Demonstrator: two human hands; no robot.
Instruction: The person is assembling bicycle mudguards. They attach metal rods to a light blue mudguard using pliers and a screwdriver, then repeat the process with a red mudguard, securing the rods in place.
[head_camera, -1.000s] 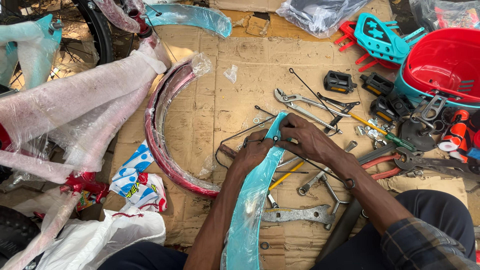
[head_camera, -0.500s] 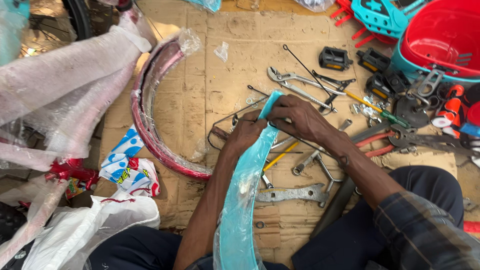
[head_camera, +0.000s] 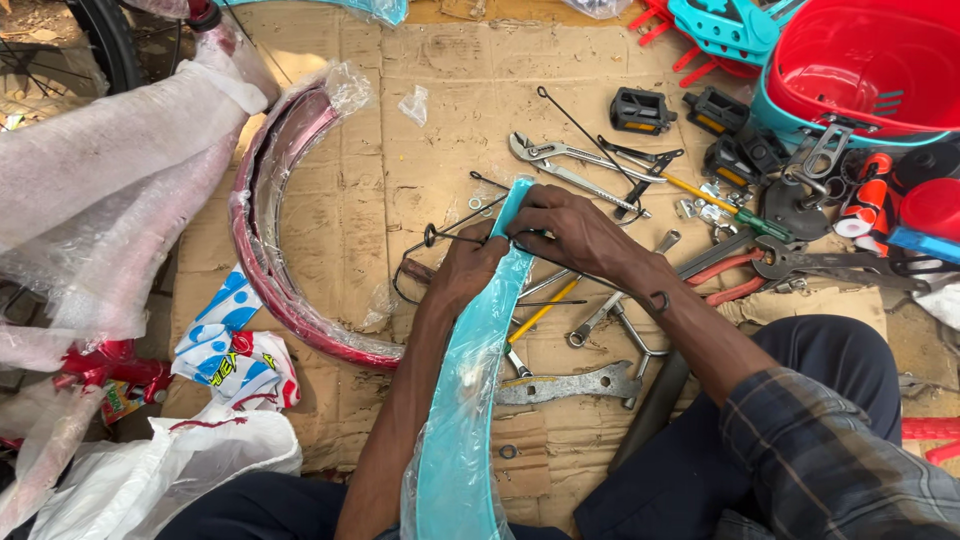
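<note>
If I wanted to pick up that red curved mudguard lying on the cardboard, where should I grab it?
Probably at the middle of the red mudguard, reaching in from the cardboard side inside its arc. It lies on its edge, so its thin band can be pinched there. Loose plastic wrap bunches at its upper end, and both hands, left hand and right hand, are on the teal mudguard.

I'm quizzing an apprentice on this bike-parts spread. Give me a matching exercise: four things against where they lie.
Things:
1. teal mudguard
2. red mudguard
3. red basket
4. black pedal

Places:
A. top right corner
B. under both hands
C. upper middle, left of the basket
D. on the cardboard, left of the hands

Pairs: 1-B, 2-D, 3-A, 4-C
</note>
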